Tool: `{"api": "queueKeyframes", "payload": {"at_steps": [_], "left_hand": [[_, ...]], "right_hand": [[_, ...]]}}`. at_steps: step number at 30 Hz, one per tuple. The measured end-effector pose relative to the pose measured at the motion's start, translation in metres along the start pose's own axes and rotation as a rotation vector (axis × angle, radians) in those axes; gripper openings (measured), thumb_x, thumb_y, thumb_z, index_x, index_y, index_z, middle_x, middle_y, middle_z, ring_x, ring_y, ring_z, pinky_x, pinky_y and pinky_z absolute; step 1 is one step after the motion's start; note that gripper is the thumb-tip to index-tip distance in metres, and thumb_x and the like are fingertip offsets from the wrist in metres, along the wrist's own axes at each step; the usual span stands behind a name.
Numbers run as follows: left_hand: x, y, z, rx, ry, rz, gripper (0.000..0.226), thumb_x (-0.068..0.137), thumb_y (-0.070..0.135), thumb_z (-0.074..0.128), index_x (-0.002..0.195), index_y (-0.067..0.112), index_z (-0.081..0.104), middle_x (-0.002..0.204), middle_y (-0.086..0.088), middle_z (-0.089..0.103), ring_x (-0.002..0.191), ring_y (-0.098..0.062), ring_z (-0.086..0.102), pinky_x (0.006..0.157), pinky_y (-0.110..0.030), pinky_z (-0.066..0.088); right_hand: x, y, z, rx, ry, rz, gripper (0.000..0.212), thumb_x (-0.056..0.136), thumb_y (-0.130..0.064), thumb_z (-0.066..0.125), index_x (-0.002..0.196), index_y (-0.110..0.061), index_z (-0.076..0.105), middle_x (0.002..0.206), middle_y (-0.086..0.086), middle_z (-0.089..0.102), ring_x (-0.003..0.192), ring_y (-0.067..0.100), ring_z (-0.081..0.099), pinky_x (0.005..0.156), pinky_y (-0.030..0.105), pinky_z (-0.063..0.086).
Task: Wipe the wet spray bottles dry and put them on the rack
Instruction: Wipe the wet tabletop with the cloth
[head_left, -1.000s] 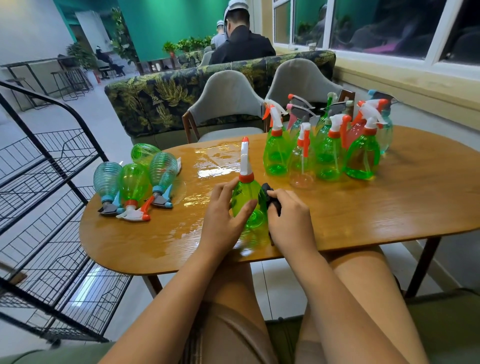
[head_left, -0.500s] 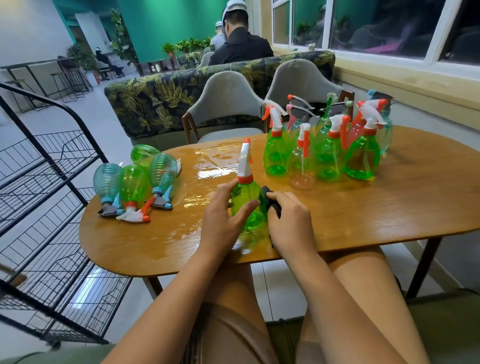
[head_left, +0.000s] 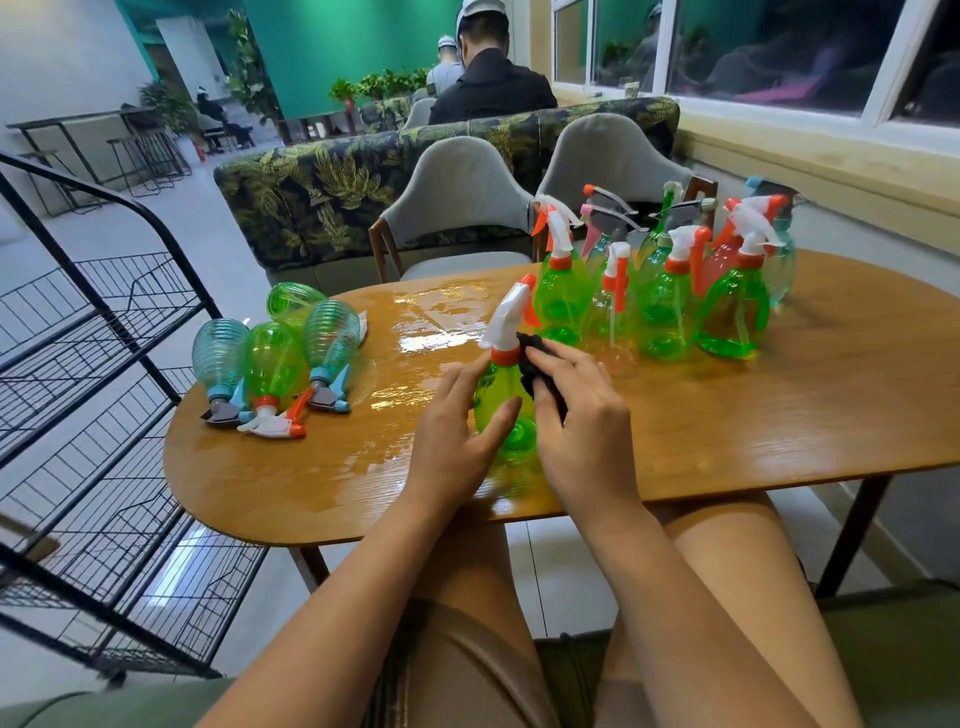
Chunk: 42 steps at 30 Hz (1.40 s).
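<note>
Upward to the neck went the black cloth (head_left: 536, 347), pinched in the right hand (head_left: 582, 421); left hand (head_left: 452, 431) curls round the green bottle (head_left: 498, 397), steadying it, seemingly on the desk (head_left: 753, 426).

The nearest bottle (head_left: 497, 397) was clear green with a white trigger and orange collar; the cloth (head_left: 533, 359) was black. The surface (head_left: 727, 415) showed brown wood grain. The rack (head_left: 104, 415) was black wire, the sofa (head_left: 322, 208) dark with golden leaves.
</note>
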<state>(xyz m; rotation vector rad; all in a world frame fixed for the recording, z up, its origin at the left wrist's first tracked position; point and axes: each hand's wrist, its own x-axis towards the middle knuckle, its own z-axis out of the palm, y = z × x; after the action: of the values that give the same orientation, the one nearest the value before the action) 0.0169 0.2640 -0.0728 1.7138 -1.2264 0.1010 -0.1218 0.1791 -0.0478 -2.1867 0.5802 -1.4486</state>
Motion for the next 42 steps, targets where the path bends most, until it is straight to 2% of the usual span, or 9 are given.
{"api": "queueKeyframes", "payload": {"at_steps": [6,10,14,21,24,31,35,38,42], "left_hand": [[-0.002,-0.001,-0.001,0.01,0.001,-0.041,0.057,0.101,0.047,0.065,0.154,0.031,0.05,0.139,0.015,0.062,0.126,-0.001,0.058,0.101,-0.037,0.055],[-0.003,0.001,-0.002,-0.024,-0.006,-0.084,0.057,0.1,0.05,0.062,0.153,0.038,0.048,0.138,0.018,0.064,0.126,-0.003,0.061,0.101,-0.043,0.057],[-0.002,0.0,-0.001,-0.021,-0.01,-0.084,0.057,0.1,0.051,0.061,0.154,0.036,0.047,0.138,0.014,0.065,0.126,-0.004,0.062,0.101,-0.045,0.058],[0.0,-0.001,0.001,0.025,0.023,-0.076,0.068,0.091,0.069,0.069,0.147,0.033,0.054,0.138,0.013,0.044,0.129,-0.011,0.055,0.101,-0.041,0.057],[-0.001,0.0,0.002,0.015,0.036,-0.057,0.064,0.092,0.061,0.074,0.146,0.031,0.056,0.131,0.011,0.046,0.123,-0.011,0.057,0.099,-0.039,0.059],[-0.001,0.005,-0.002,0.02,0.032,0.0,0.057,0.093,0.036,0.072,0.145,0.022,0.058,0.125,0.007,0.064,0.114,-0.006,0.062,0.095,-0.026,0.053],[-0.003,0.005,-0.004,0.006,0.012,-0.014,0.057,0.093,0.031,0.073,0.147,0.022,0.056,0.127,0.01,0.068,0.115,0.0,0.063,0.095,-0.018,0.05],[-0.003,0.006,-0.003,-0.008,0.002,-0.014,0.057,0.095,0.028,0.075,0.148,0.025,0.054,0.13,0.013,0.067,0.119,0.0,0.063,0.098,-0.021,0.052],[-0.004,0.009,-0.004,-0.062,-0.001,-0.043,0.06,0.094,0.027,0.075,0.147,0.03,0.048,0.13,0.014,0.067,0.119,-0.001,0.065,0.099,-0.029,0.056]], "right_hand": [[-0.001,0.014,0.004,-0.017,-0.072,0.165,0.032,0.098,-0.001,0.066,0.127,-0.013,0.073,0.126,0.001,0.069,0.118,0.017,0.063,0.102,0.03,0.053],[-0.005,0.028,0.006,-0.077,-0.264,0.353,0.027,0.099,-0.005,0.061,0.119,-0.018,0.073,0.115,0.001,0.068,0.103,0.022,0.063,0.085,0.027,0.047],[-0.007,0.027,0.007,-0.109,-0.296,0.385,0.024,0.101,-0.008,0.059,0.119,-0.018,0.072,0.114,0.001,0.066,0.1,0.02,0.06,0.083,0.028,0.047],[-0.008,0.028,0.009,-0.116,-0.275,0.375,0.023,0.102,-0.008,0.059,0.12,-0.018,0.071,0.114,0.001,0.066,0.101,0.02,0.06,0.085,0.033,0.053],[-0.01,0.026,0.009,-0.077,-0.217,0.333,0.028,0.099,-0.004,0.062,0.122,-0.017,0.071,0.116,0.001,0.067,0.104,0.02,0.062,0.091,0.041,0.057],[-0.006,0.0,0.002,-0.001,-0.01,0.031,0.039,0.094,-0.001,0.071,0.131,-0.013,0.069,0.131,0.001,0.068,0.125,0.016,0.06,0.109,0.027,0.05],[-0.007,-0.001,0.0,0.009,0.013,-0.018,0.038,0.096,-0.004,0.072,0.132,-0.012,0.069,0.131,0.002,0.069,0.125,0.016,0.061,0.108,0.032,0.052],[-0.006,0.002,0.001,0.001,0.013,-0.014,0.036,0.097,-0.004,0.07,0.132,-0.012,0.07,0.132,0.002,0.069,0.126,0.016,0.061,0.11,0.032,0.051],[-0.006,0.003,0.004,-0.009,0.011,0.022,0.036,0.098,-0.005,0.068,0.134,-0.012,0.071,0.134,0.003,0.069,0.128,0.014,0.061,0.112,0.022,0.044]]}}
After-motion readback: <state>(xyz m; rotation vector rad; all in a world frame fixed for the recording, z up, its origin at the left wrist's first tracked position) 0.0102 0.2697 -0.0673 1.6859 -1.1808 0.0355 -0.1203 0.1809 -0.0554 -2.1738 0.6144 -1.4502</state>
